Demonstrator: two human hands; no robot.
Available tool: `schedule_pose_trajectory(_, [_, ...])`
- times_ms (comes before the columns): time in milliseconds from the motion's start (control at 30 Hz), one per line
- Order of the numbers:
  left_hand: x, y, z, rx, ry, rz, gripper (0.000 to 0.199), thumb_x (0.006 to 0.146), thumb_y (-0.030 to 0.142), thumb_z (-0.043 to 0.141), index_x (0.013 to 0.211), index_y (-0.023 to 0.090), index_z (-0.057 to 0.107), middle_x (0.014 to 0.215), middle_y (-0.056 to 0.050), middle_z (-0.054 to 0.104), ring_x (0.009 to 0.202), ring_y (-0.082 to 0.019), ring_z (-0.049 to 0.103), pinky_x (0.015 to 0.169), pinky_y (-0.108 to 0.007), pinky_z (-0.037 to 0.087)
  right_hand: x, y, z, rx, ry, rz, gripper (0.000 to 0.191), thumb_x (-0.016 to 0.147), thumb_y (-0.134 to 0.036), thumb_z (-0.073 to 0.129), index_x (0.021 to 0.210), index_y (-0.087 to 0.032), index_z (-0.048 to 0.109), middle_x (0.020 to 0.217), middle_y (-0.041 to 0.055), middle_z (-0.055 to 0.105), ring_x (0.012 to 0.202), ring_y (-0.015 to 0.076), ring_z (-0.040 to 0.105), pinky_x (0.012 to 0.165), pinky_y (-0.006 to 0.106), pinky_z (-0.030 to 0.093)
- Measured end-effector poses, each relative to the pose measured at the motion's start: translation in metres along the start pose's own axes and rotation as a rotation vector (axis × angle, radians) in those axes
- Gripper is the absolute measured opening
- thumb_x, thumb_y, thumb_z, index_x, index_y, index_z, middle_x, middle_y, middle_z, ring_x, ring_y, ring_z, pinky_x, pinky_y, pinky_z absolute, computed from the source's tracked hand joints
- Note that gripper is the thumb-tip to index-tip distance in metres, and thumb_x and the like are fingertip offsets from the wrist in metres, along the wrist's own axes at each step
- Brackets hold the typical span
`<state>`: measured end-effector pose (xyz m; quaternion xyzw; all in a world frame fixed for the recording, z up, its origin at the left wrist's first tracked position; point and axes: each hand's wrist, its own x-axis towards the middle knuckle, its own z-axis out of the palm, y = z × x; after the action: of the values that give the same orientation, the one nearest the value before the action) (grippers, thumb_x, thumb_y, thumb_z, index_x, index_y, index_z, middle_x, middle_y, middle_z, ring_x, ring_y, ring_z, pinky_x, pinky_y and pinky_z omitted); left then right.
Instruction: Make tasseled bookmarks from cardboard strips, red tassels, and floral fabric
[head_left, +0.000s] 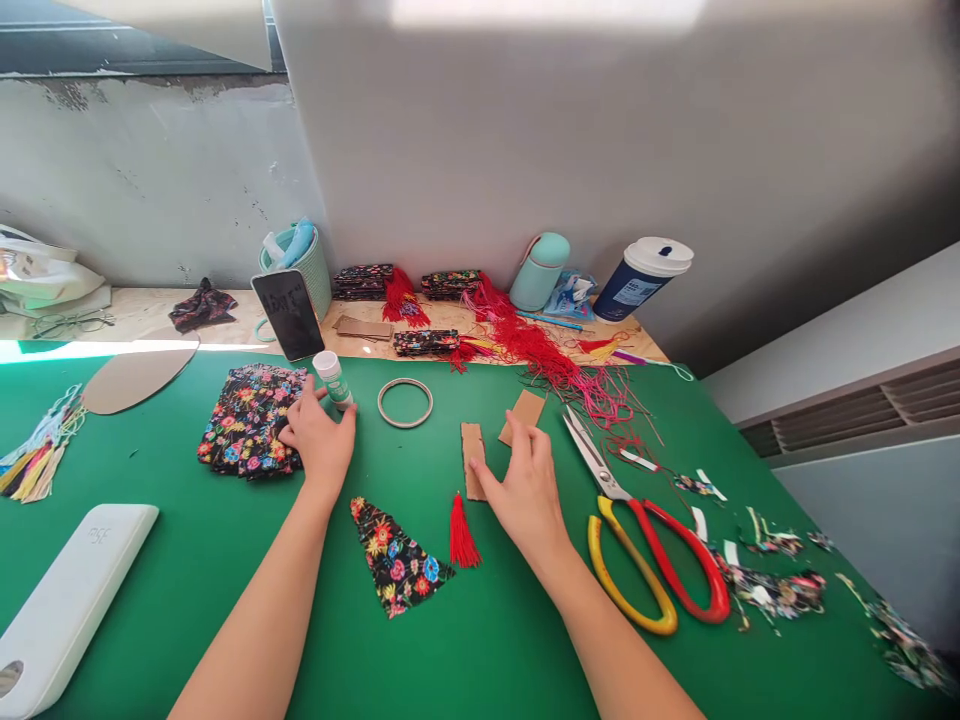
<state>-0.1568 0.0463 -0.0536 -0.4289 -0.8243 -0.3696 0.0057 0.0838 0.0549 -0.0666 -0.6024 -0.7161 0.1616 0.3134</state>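
A smooth grey wall (465, 130) stands behind the green-topped desk (420, 670), a bright patch of light (547, 12) at its top; the left wall section (150, 180) is scuffed; a wood-toned strip (139, 312) backs the desk; a slatted vent (900, 398) shows at right.

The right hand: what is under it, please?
Under the right hand, the thumb covers part of a cardboard strip, the forefinger part of another cardboard piece; what lies under the palm is hidden.

Both bare forearms (279, 585) angled forward; left hand (322, 440) palm-down, fingers (298, 418) bent; right hand (529, 490) palm-down, thumb (484, 478) spread wide.
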Motion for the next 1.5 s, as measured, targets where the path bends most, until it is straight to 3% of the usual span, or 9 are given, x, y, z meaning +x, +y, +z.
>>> schedule_pose_trajectory(200, [0.000, 0.005, -0.003, 0.027, 0.027, 0.029, 0.019, 0.081, 0.022, 0.057, 0.099, 0.016, 0.061, 0.100, -0.010, 0.062, 0.100, -0.029, 0.053, 0.084, -0.047, 0.032, -0.003, -0.013, -0.008, 0.097, 0.114, -0.128, 0.051, 0.081, -0.036, 0.057, 0.127, -0.016, 0.044, 0.118, 0.0160, 0.049, 0.100, 0.0264, 0.052, 0.091, 0.047, 0.043])
schedule_pose_trajectory(367, [-0.043, 0.040, -0.006, -0.112, -0.005, 0.594, 0.022, 0.080, 0.013, 0.057, 0.101, 0.018, 0.062, 0.088, -0.006, 0.063, 0.084, -0.019, 0.059, 0.079, -0.036, 0.033, -0.009, -0.030, -0.005, 0.760, -0.242, 0.084, 0.048, 0.076, -0.043, 0.064, 0.116, -0.022, 0.050, 0.098, 0.0068, 0.061, 0.061, 0.0133, 0.053, 0.056, 0.029, 0.048])
schedule_pose_trajectory(500, [-0.070, 0.059, -0.007, -0.174, -0.210, 0.922, 0.030, 0.086, 0.010, 0.047, 0.113, 0.017, 0.057, 0.094, -0.008, 0.065, 0.086, -0.018, 0.060, 0.080, -0.036, 0.034, -0.010, -0.034, -0.006, 1.015, -0.256, 0.285, 0.037, 0.071, -0.048, 0.067, 0.096, -0.021, 0.060, 0.071, -0.0010, 0.060, 0.050, 0.0109, 0.049, 0.046, 0.025, 0.041])
schedule_pose_trajectory(700, [-0.051, 0.050, -0.019, -0.290, -0.544, 0.780, 0.029, 0.081, 0.014, 0.054, 0.109, 0.020, 0.057, 0.096, -0.006, 0.064, 0.090, -0.020, 0.059, 0.080, -0.035, 0.045, 0.008, -0.021, -0.030, 0.993, 0.000, 0.266, 0.020, 0.068, -0.039, 0.068, 0.073, -0.020, 0.065, 0.071, 0.0006, 0.064, 0.059, 0.0132, 0.052, 0.051, 0.025, 0.038])
schedule_pose_trajectory(833, [-0.024, 0.032, -0.024, -0.332, -0.393, 0.507, 0.022, 0.077, 0.016, 0.054, 0.098, 0.020, 0.058, 0.099, -0.006, 0.062, 0.094, -0.020, 0.060, 0.084, -0.035, 0.049, 0.019, -0.004, -0.046, 1.014, 0.298, 0.245, 0.014, 0.067, -0.033, 0.064, 0.063, -0.020, 0.060, 0.070, 0.0005, 0.063, 0.068, 0.0164, 0.057, 0.061, 0.028, 0.042])
schedule_pose_trajectory(967, [-0.011, 0.017, -0.022, -0.141, -0.326, 0.198, 0.019, 0.074, 0.022, 0.053, 0.092, 0.018, 0.054, 0.093, -0.007, 0.063, 0.088, -0.022, 0.063, 0.078, -0.036, 0.050, 0.016, -0.002, -0.049, 0.506, 0.073, 0.139, 0.009, 0.066, -0.021, 0.058, 0.074, -0.020, 0.062, 0.079, 0.0026, 0.066, 0.077, 0.0201, 0.058, 0.066, 0.030, 0.040])
schedule_pose_trajectory(1133, [-0.014, 0.014, -0.017, 0.176, -0.390, 0.247, 0.024, 0.078, 0.023, 0.049, 0.101, 0.019, 0.056, 0.098, -0.009, 0.066, 0.093, -0.027, 0.061, 0.081, -0.041, 0.045, 0.003, -0.023, -0.037, -0.244, -0.166, 0.104, 0.006, 0.071, -0.016, 0.050, 0.072, -0.021, 0.055, 0.069, -0.0001, 0.060, 0.059, 0.0154, 0.052, 0.049, 0.025, 0.021])
schedule_pose_trajectory(1300, [-0.023, 0.024, -0.018, 0.248, -0.196, 0.290, 0.055, 0.073, 0.029, 0.060, 0.125, 0.016, 0.048, 0.119, -0.016, 0.055, 0.113, -0.037, 0.046, 0.090, -0.050, 0.036, -0.007, -0.044, -0.021, -0.478, -0.221, 0.061, 0.022, 0.078, -0.041, 0.056, 0.076, -0.019, 0.054, 0.082, 0.0061, 0.063, 0.062, 0.0202, 0.061, 0.048, 0.028, 0.025])
schedule_pose_trajectory(1500, [-0.029, 0.037, -0.024, 0.078, -0.019, 0.322, 0.051, 0.076, 0.025, 0.057, 0.126, 0.018, 0.048, 0.124, -0.015, 0.052, 0.116, -0.034, 0.042, 0.094, -0.049, 0.032, -0.001, -0.044, -0.023, -0.470, -0.328, 0.149, 0.018, 0.076, -0.020, 0.056, 0.094, -0.018, 0.058, 0.092, 0.0112, 0.067, 0.074, 0.0252, 0.067, 0.052, 0.030, 0.036])
